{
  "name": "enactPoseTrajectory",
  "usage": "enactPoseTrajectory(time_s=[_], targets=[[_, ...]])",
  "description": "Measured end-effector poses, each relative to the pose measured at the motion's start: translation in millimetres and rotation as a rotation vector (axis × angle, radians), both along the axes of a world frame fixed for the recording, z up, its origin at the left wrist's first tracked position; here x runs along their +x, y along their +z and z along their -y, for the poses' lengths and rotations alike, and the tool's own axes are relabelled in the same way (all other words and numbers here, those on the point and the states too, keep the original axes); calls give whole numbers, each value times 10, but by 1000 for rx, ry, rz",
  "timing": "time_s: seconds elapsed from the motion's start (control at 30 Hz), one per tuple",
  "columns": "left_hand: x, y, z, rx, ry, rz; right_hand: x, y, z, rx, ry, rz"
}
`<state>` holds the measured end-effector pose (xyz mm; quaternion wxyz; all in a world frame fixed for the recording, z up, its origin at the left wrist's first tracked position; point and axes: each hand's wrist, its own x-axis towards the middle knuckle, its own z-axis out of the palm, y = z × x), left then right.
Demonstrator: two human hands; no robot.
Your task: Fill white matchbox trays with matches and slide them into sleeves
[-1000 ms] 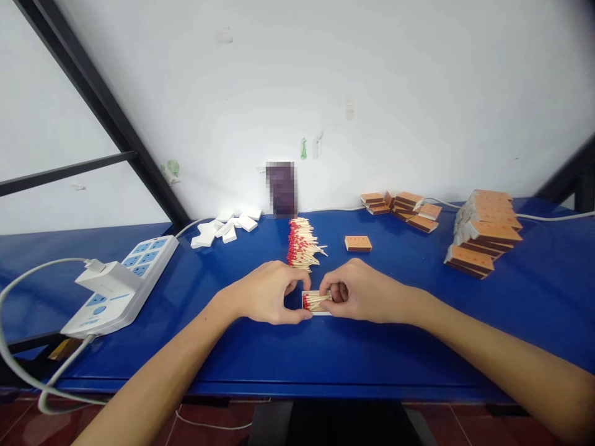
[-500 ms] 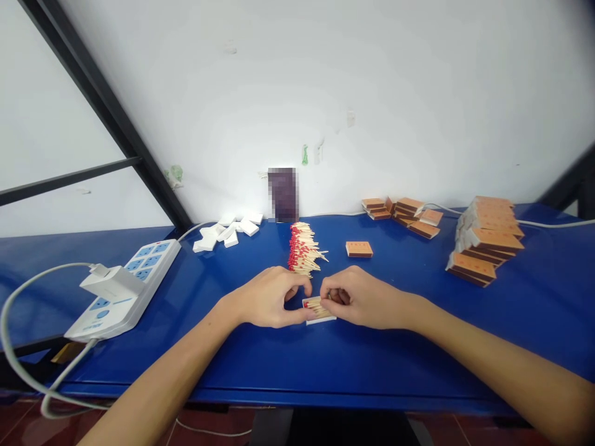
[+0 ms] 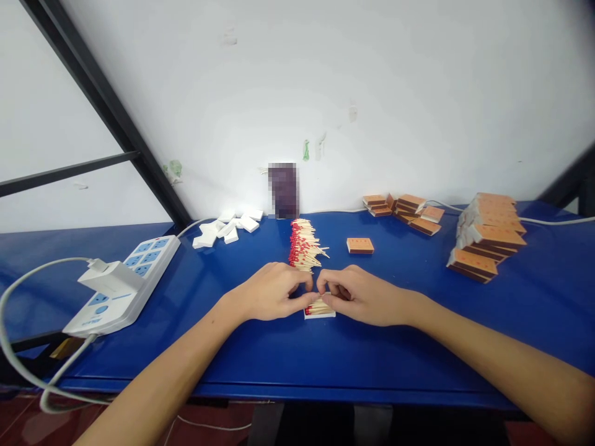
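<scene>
A small white matchbox tray (image 3: 320,316) lies on the blue table, with red-headed matches (image 3: 318,306) in it, their heads to the left. My left hand (image 3: 279,291) is curled at the tray's left and far side, thumb and index finger gripping its edge. From the right, my right hand (image 3: 356,294) pinches at the matches, its thumb over their plain ends. The two hands nearly meet above the tray and hide its far part. Just beyond them is a pile of loose matches (image 3: 304,244), red heads mostly to the left.
One closed matchbox (image 3: 360,245) lies right of the pile. More matchboxes (image 3: 409,207) lie by the wall, and a tall stack of matchboxes (image 3: 493,235) stands at right. White trays (image 3: 227,228) are heaped back left. A power strip (image 3: 125,285) with cables occupies the left. A blurred dark object (image 3: 283,191) leans on the wall.
My hands have shifted slightly over the tray, the right thumb lifting a little toward its far side. More of the matches in the tray now show. The camera view has tilted slightly.
</scene>
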<state>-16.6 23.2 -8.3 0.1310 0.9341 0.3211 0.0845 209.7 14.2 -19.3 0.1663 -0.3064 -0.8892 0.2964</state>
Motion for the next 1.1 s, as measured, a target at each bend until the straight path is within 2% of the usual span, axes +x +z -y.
enactPoseTrajectory(time_s=[0.27,0.57,0.73,0.9,1.0,1.1], targets=[[47,4,37,-54,19,73,-20,3,21,28,-23,47],[37,-124,-34,-192,30,193,-35,-22,12,-3,-45,18],[39,-89,-16,-153,36,212,-6,15,25,19,-54,34],[-33,-82,-67,59,107,220,40,14,-4,204,-91,205],[-38,32,-22,132,118,316,26,-8,-18,197,-105,249],[45,305,277,110,61,481,-2,0,-4,218,-170,253]])
